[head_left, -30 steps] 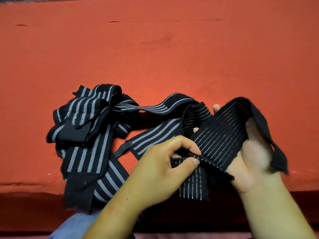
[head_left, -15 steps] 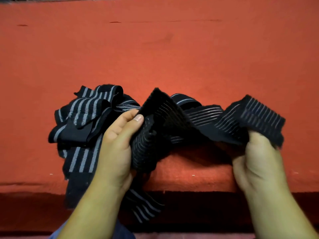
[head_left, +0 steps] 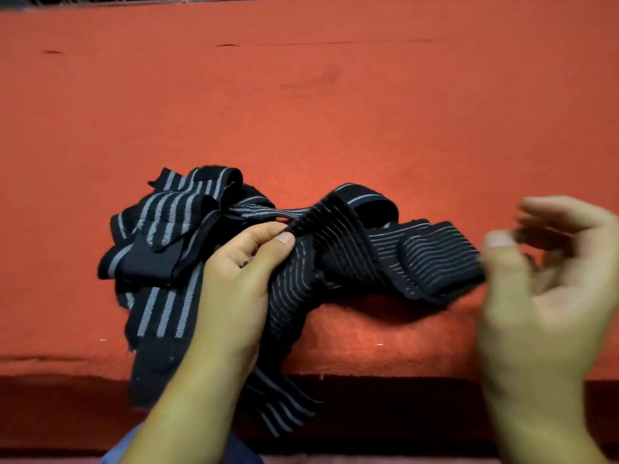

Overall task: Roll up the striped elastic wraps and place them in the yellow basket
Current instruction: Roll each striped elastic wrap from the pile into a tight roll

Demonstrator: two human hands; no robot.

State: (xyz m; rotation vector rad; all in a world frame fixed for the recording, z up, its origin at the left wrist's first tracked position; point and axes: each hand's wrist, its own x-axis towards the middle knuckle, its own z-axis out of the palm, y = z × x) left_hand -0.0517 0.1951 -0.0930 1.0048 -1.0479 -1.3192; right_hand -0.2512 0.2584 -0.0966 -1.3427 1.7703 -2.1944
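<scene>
A black elastic wrap with thin pale stripes (head_left: pixel 338 256) stretches across the middle of the red surface. My left hand (head_left: pixel 241 276) pinches it between thumb and fingers near its left part. Its right end (head_left: pixel 438 262) lies folded on the surface. My right hand (head_left: pixel 542 289) hovers blurred just right of that end, fingers spread, holding nothing. A tangled heap of black wraps with broad grey stripes (head_left: pixel 167 242) lies to the left, partly hanging over the front edge. No yellow basket is in view.
The red cloth-covered surface (head_left: pixel 301 112) fills most of the view, bare behind the wraps. Its front edge (head_left: pixel 385 373) drops into dark shadow. A strip of blue clothing (head_left: pixel 124 447) shows at the bottom.
My right hand has let go of the thin-striped wrap's right end and pulled away to the right with its fingers spread. The end now lies on the surface. My left hand keeps its pinch.
</scene>
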